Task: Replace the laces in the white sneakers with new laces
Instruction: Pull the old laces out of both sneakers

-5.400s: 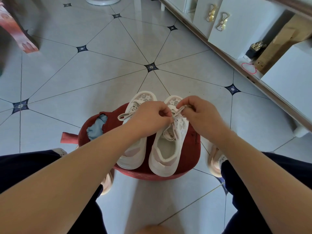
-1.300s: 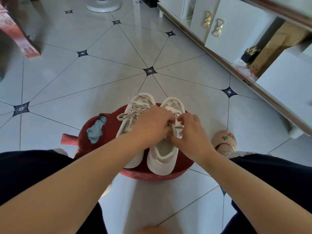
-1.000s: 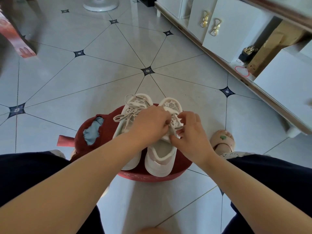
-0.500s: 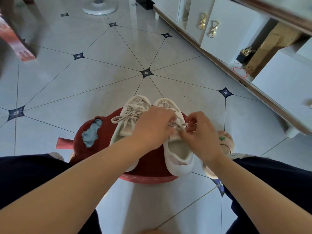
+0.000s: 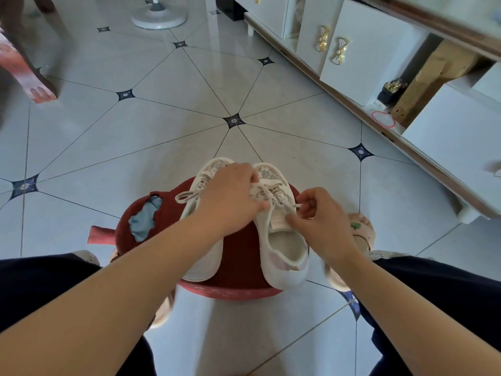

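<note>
1. A glossy pale grey tiled floor (image 5: pixel 162 131), set with small dark diamond insets, is spread across the view.
2. A round dark red stool (image 5: pixel 238 256) is stood on it. Its cover is torn at the left, where light blue padding (image 5: pixel 145 219) is exposed.
3. A round white fan base (image 5: pixel 160 16) is seen at the top.
4. A white cabinet (image 5: pixel 366 44) along the right is fitted with gold bow-shaped handles (image 5: pixel 339 51).
5. A brown cardboard box (image 5: pixel 431 77) is leaned in an open compartment, and a thin red loop (image 5: pixel 383 119) is laid near its foot.
6. A pink sandal (image 5: pixel 360 226) is seen just right of the stool.
</note>
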Demonstrator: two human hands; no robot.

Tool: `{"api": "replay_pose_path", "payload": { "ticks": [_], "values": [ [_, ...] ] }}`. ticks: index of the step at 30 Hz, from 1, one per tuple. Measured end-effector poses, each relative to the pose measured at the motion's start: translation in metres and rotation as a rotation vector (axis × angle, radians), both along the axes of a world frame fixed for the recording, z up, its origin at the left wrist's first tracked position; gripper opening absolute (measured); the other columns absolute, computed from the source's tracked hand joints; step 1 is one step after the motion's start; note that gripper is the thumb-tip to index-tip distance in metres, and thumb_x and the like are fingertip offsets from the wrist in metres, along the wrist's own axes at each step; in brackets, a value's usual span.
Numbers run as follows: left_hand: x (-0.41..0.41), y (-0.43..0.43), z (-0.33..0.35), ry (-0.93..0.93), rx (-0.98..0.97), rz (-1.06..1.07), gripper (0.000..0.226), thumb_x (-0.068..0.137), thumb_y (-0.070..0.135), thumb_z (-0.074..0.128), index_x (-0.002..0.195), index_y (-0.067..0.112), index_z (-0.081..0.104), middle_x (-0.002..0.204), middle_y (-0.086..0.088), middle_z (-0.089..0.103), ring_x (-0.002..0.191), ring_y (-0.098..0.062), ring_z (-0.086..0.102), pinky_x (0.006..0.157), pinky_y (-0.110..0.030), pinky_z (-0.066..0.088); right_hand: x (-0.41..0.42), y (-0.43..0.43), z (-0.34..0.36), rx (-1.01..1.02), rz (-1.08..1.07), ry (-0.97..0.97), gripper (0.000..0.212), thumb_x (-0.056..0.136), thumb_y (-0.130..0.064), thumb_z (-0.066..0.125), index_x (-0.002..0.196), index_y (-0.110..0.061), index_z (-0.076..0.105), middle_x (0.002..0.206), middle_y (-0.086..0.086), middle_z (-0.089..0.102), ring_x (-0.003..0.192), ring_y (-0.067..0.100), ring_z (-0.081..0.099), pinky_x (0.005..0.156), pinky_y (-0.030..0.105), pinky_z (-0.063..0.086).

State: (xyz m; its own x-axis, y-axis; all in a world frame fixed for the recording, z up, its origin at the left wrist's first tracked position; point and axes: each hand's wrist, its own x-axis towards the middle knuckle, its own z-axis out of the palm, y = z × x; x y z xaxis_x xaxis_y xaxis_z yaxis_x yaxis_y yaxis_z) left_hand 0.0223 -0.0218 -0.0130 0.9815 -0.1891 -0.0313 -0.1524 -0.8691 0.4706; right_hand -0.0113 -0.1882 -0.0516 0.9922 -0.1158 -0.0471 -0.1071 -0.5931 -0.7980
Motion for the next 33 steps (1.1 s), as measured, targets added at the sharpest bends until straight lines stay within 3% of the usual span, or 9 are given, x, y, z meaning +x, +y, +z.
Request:
{"api": "replay_pose_path", "payload": {
  "ticks": [3,8,12,16,19,23,26,29,33],
  "values": [
    [-0.007,-0.017,-0.003,-0.1,0.186,-0.201,0.056,0.078,0.051,0.062,0.126,0.026,0.047,0.13,0.008,0.047,0.123,-0.016,0.036,0.099,-0.033,0.023,-0.002,0.002,-0.001,-0.001,0.014,-0.01,0.022,0.076,-0.012,0.07,0.092,-0.019,0.056,0.08,-0.003,0.058,0.071,0.009,0.053,0.069,0.024,0.045],
    [-0.004,-0.031,-0.015,-0.269,0.304,-0.267,0.014,0.09,0.024,0.05,0.097,0.024,0.061,0.101,0.004,0.061,0.104,-0.021,0.05,0.085,-0.032,0.025,-0.004,0.005,-0.001,-0.009,0.012,-0.029,0.011,0.079,-0.024,0.07,0.087,-0.021,0.063,0.079,-0.011,0.062,0.07,0.001,0.056,0.069,0.017,0.045],
    [0.0,-0.024,-0.01,-0.284,0.362,-0.262,0.018,0.092,0.017,0.046,0.097,0.022,0.062,0.094,0.003,0.061,0.096,-0.022,0.052,0.08,-0.031,0.026,-0.005,0.003,0.003,-0.027,0.026,-0.032,0.007,0.079,-0.018,0.068,0.086,-0.02,0.067,0.079,-0.011,0.066,0.076,0.002,0.06,0.073,0.021,0.048],
    [0.011,0.006,0.006,-0.255,0.319,-0.017,0.015,0.094,0.018,0.046,0.093,0.022,0.061,0.091,0.002,0.058,0.094,-0.022,0.05,0.074,-0.03,0.027,-0.005,0.001,0.005,0.021,0.002,-0.008,0.007,0.078,-0.016,0.069,0.082,-0.021,0.066,0.078,-0.011,0.066,0.074,0.001,0.059,0.07,0.016,0.046],
    [0.01,0.012,0.009,-0.194,0.357,0.015,0.013,0.092,0.026,0.051,0.099,0.023,0.062,0.102,0.002,0.061,0.1,-0.021,0.05,0.077,-0.031,0.028,-0.006,0.003,0.003,0.022,0.005,-0.019,0.008,0.078,-0.015,0.069,0.081,-0.022,0.065,0.078,-0.012,0.065,0.074,0.0,0.059,0.068,0.014,0.045],
    [-0.003,-0.02,0.002,-0.175,0.338,-0.222,0.039,0.085,0.052,0.052,0.114,0.028,0.058,0.12,0.006,0.056,0.118,-0.017,0.041,0.095,-0.033,0.02,-0.006,0.003,0.001,0.013,-0.003,-0.042,0.005,0.079,-0.021,0.07,0.081,-0.02,0.066,0.077,-0.012,0.065,0.072,0.0,0.059,0.066,0.011,0.044],
    [-0.004,-0.034,-0.008,-0.208,0.432,-0.331,0.021,0.084,0.041,0.057,0.094,0.023,0.064,0.098,0.005,0.063,0.103,-0.018,0.05,0.09,-0.032,0.024,-0.006,0.004,0.001,-0.016,0.009,-0.057,0.006,0.079,-0.023,0.07,0.082,-0.018,0.068,0.077,-0.011,0.066,0.072,0.0,0.06,0.065,0.008,0.043],
    [-0.001,-0.031,-0.007,-0.337,0.421,-0.379,0.017,0.056,0.019,0.08,0.06,0.023,0.064,0.057,0.006,0.06,0.066,-0.018,0.059,0.072,-0.027,0.042,-0.006,0.003,0.002,0.011,0.01,-0.053,0.003,0.079,-0.02,0.07,0.081,-0.018,0.069,0.076,-0.012,0.066,0.073,0.0,0.06,0.066,0.009,0.044],
    [0.003,-0.013,-0.001,-0.294,0.431,-0.27,0.031,0.086,0.008,0.046,0.108,0.021,0.063,0.102,-0.003,0.061,0.103,-0.026,0.05,0.088,-0.035,0.03,-0.006,0.002,0.004,0.022,-0.015,-0.024,0.005,0.078,-0.015,0.069,0.082,-0.018,0.068,0.077,-0.011,0.066,0.072,0.001,0.06,0.068,0.014,0.047]
  ]
}}
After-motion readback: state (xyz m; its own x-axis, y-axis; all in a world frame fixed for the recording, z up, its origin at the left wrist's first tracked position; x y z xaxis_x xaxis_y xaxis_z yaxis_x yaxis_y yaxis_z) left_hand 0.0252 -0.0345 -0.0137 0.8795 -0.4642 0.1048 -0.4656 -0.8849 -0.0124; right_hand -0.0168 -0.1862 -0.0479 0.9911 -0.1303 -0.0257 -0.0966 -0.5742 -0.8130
